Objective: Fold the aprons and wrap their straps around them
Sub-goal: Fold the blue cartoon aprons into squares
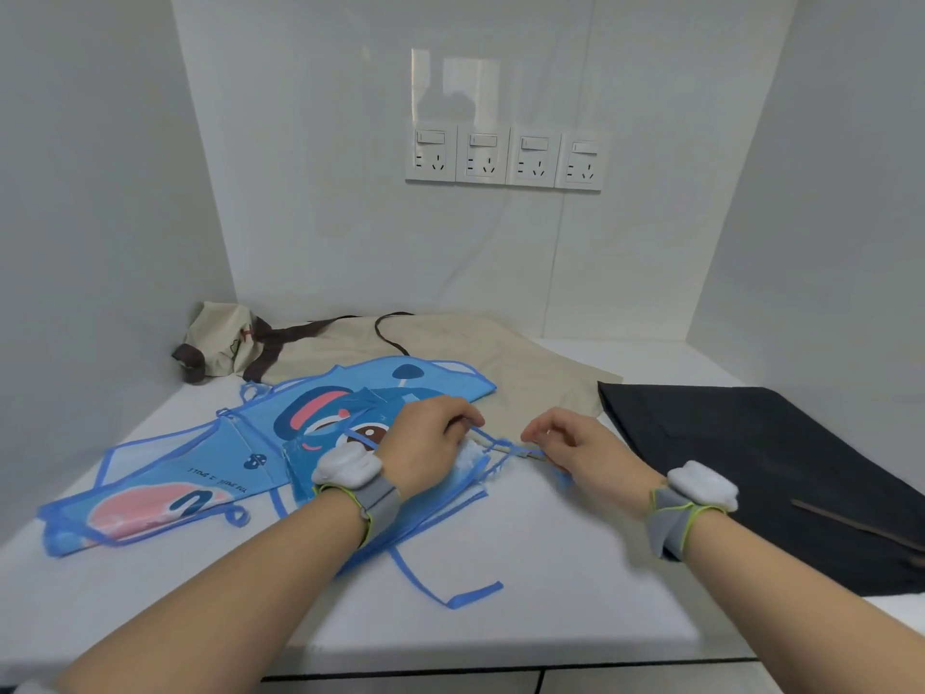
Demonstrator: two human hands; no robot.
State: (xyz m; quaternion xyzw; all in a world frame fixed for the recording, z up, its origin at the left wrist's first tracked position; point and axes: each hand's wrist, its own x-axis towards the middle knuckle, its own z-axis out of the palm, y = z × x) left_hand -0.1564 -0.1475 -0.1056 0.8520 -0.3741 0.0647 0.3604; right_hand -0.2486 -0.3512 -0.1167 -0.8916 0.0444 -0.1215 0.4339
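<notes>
A blue cartoon-print apron lies partly folded on the white table, with a second blue piece spread behind it. My left hand rests on the folded part and pinches a thin blue strap. My right hand pinches the same strap a little to the right, and the strap stretches between both hands. Another blue strap trails loose toward the table's front edge. A beige apron lies flat behind. A dark apron lies at the right.
A bundled beige apron with brown straps sits in the back left corner. White walls close in the table on three sides, with a row of sockets on the back wall. The table's front edge runs close to me.
</notes>
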